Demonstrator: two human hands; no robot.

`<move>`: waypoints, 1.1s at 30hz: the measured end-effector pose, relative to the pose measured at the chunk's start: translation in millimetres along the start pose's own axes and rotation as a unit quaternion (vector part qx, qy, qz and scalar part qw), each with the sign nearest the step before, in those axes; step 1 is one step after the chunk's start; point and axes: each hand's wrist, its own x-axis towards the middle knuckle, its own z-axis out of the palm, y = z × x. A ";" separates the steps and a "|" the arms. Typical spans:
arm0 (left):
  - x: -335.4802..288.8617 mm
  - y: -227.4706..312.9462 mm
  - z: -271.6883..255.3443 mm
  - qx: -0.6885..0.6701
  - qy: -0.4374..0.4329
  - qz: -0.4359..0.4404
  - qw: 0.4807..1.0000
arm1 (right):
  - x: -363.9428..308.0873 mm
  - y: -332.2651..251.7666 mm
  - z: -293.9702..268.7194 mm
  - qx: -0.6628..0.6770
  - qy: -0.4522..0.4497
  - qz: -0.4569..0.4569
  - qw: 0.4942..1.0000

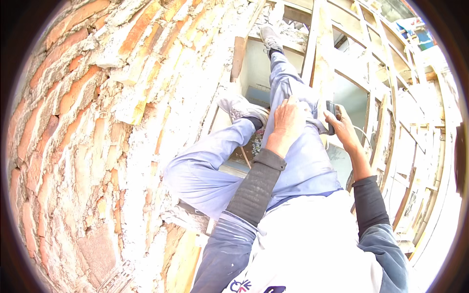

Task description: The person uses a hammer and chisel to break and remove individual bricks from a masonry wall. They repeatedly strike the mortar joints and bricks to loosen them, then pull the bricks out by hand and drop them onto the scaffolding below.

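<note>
As the outstretched leg (310, 158) reaches over the timber frame (322, 53), right hand (345, 129): on the leg's right, thumb and fingers closed around a dark object (331, 117).
Dark object's place: in the right hand's grip, at the right edge of the outstretched leg; its exact kind is hard to make out.
Grey piece (317, 126): short and curved, over the outstretched leg, between the hands; cannot tell whether it joins the dark object.
Left hand (288, 117): over the outstretched leg, fingers bent; cannot tell whether its grip holds anything.
Bent leg (205, 163): left of the outstretched leg, knee turned outward.
Brick wall (73, 146): well left of the outstretched leg, rough with mortar.
Frame's spread: beneath the outstretched leg and off to its right, gaps between the bars.
White shirt (317, 239): at the outstretched leg's near end.
</note>
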 end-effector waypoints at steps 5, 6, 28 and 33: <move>20.5 -15.3 26.1 0.048 -0.005 0.037 0.998 | 8.9 18.2 10.2 -0.003 -0.105 0.064 0.992; 20.5 -13.9 26.9 0.063 -0.009 0.036 0.997 | 5.2 18.8 9.7 -0.016 -0.111 0.054 0.992; 23.7 14.4 7.1 0.101 0.009 0.032 0.994 | -6.0 -5.3 30.0 -0.257 -0.029 -0.094 0.961; 20.3 -0.3 3.0 -0.004 -0.057 -0.024 0.998 | -18.7 -0.7 19.1 -0.189 -0.071 -0.125 0.971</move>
